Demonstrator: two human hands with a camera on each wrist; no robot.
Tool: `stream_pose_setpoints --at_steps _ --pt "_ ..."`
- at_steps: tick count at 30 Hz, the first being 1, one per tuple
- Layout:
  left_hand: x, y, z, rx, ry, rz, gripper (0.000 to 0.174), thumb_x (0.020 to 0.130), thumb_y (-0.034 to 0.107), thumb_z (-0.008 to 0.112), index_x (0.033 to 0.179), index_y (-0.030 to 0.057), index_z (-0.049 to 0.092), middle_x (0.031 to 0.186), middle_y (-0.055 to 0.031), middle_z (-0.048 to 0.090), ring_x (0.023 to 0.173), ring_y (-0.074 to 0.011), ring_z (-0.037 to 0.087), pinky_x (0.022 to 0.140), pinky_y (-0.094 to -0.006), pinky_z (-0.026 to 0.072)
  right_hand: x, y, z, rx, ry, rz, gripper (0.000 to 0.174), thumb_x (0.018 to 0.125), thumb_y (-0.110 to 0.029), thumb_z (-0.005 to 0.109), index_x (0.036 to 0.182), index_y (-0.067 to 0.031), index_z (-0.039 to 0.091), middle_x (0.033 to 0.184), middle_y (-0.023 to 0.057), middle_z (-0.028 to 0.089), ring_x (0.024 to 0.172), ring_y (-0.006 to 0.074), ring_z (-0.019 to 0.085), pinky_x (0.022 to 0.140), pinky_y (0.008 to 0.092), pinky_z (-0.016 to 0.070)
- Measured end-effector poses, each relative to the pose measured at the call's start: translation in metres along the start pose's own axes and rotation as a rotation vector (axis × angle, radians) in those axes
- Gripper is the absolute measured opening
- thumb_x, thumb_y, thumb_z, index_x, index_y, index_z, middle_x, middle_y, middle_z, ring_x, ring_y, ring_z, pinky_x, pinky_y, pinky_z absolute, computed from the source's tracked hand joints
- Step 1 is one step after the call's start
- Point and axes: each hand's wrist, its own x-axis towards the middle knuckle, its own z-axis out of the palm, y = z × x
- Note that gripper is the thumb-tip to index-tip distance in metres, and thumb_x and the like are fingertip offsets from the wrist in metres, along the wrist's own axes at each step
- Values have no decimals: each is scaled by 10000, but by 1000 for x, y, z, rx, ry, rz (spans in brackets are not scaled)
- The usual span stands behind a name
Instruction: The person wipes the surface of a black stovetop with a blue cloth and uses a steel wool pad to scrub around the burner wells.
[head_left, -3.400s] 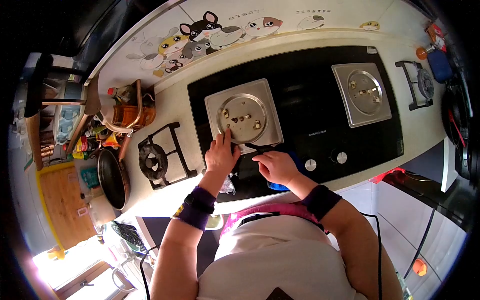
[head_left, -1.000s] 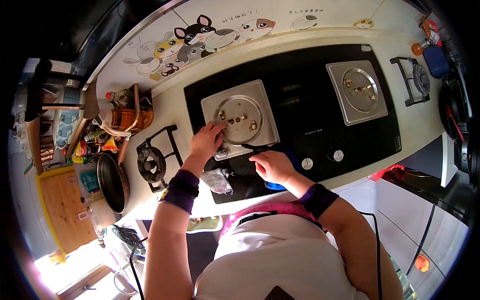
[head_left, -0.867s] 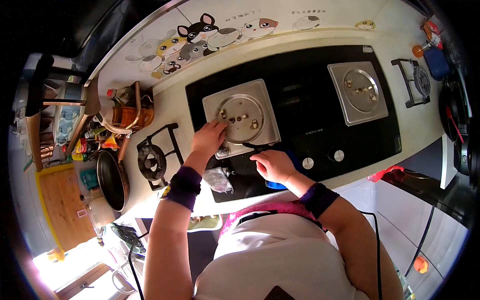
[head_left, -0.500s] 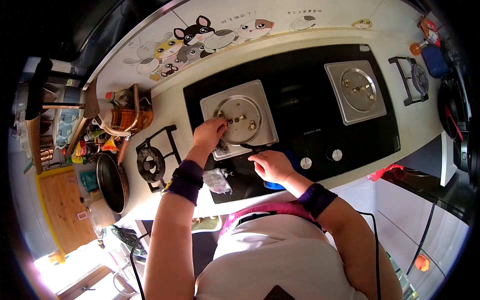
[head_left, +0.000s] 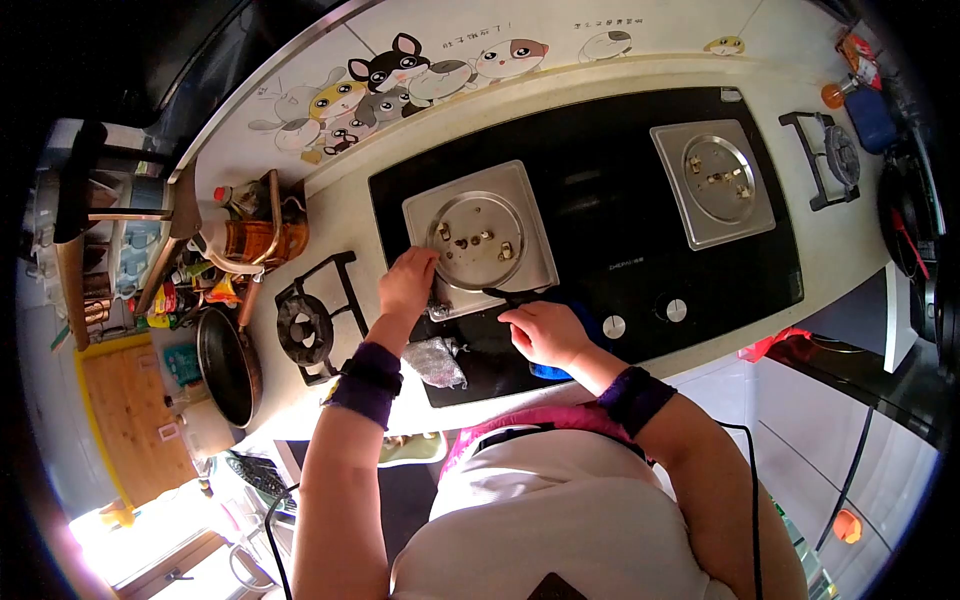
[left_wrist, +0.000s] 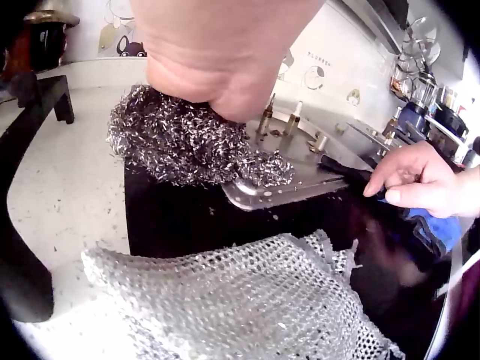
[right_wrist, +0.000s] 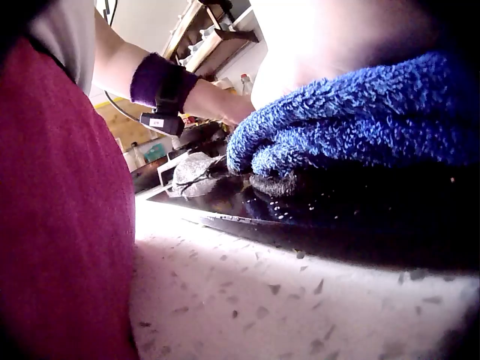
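My left hand (head_left: 405, 285) is at the left side of the square steel drip tray (head_left: 540, 210) of the left burner. Beneath its palm it holds a clump of steel wool (left_wrist: 180, 139), which overlaps the tray's corner in the left wrist view. Brass burner fittings (head_left: 505, 250) stand up inside the tray's round recess. My right hand (head_left: 550, 335) grips a blue towel (right_wrist: 360, 120) with black edging, on the black glass cooktop (head_left: 600, 180) in front of the tray. A silvery mesh cloth (left_wrist: 240, 292) lies crumpled near the cooktop's front left corner, below my left hand.
A black pan support (head_left: 305, 320) with a burner cap lies on the counter at left, beside a frying pan (head_left: 228, 365). Another pan support (head_left: 830, 160) lies at far right. Two knobs (head_left: 676, 309) sit at the cooktop's front. The right burner has its own drip tray (head_left: 730, 225).
My left hand has moved from the tray's front edge to its left side, then slightly up and back down, uncovering the mesh cloth. My right hand stays about where it was.
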Motion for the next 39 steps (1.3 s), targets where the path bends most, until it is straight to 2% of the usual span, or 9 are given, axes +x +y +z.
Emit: stream_pose_setpoints --at_steps 3,12,16,18,20,21,24,32,39 --pt "-5 8 0 -52 97 142 187 935 224 629 1111 217 693 1003 -8 641 985 -241 658 749 -403 571 1 0 1 10 18 -5 200 838 -144 655 1032 -97 672 848 73 687 808 281 682 707 406 560" --pt "-30 25 -10 104 7 92 188 898 188 664 1071 215 733 977 -7 613 921 -221 655 727 -393 570 1 -1 0 24 -5 21 219 835 -130 661 1052 -106 680 847 78 688 799 284 680 698 407 562" --pt "-34 44 -14 -362 76 -189 148 964 195 642 1039 99 725 928 -90 635 813 -265 639 680 -388 523 18 -19 -1 201 170 112 227 868 -146 675 1090 -96 674 856 76 682 780 275 679 689 401 556" --pt "-34 46 5 -482 196 -265 170 984 202 626 1048 50 669 899 -119 623 800 -227 623 693 -357 499 36 -38 -6 339 163 211 250 883 -159 687 1123 -90 668 873 71 685 768 270 680 684 399 553" --pt "-35 47 27 -590 323 -348 187 991 202 620 1080 39 638 895 -123 617 804 -210 616 711 -345 494 54 -50 -2 352 171 215 335 890 -163 703 1204 -67 640 1036 141 671 914 325 666 800 416 541" --pt "-36 56 21 -702 250 -470 187 984 181 597 1072 16 590 1024 -175 588 890 -306 588 792 -405 488 62 -52 4 274 227 155 362 888 -158 705 1229 -59 629 1078 162 661 965 345 654 839 423 534" --pt "-40 59 28 -858 316 -564 181 989 175 592 1083 21 590 1078 -159 555 896 -294 577 799 -402 485 74 -44 26 119 237 85 458 890 -136 691 1303 18 564 1252 240 578 1134 412 581 986 446 485" --pt "-70 48 5 -401 338 -75 280 887 94 656 1164 56 661 1145 -135 617 1053 -353 579 907 -421 496 85 -37 50 -122 102 125 548 843 -97 697 1326 91 519 1324 246 526 1199 409 530 1032 436 461" --pt "-75 35 9 -399 338 -40 330 847 57 656 1175 89 679 1126 -69 633 1045 -302 589 887 -417 502 101 -37 53 -191 60 110 594 776 -109 744 1299 97 555 1310 224 534 1189 397 544 1016 421 483"
